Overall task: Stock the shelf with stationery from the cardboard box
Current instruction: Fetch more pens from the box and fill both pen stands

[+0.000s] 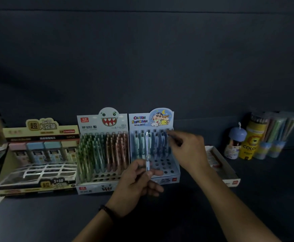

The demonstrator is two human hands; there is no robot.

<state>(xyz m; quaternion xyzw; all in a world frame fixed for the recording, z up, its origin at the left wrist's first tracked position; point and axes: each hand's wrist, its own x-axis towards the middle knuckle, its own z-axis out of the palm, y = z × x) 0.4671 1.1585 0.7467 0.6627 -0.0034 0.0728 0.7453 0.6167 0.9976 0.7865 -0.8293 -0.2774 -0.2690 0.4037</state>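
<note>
The left hand (137,180) pinches a slim pen (147,152) low on its barrel; the right hand (188,151), just beyond, seems to pinch a second pen (171,135). Light, stiff, slick, I'd guess: grip mid-barrel

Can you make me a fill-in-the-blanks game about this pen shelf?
The upright pen in the left hand is mostly ___.
The right hand pinches a dark pen over the display box labelled Crayon ___.
The yellow tube on the right shows a cartoon ___.
Missing words: white, Shinchan, lion.
</note>
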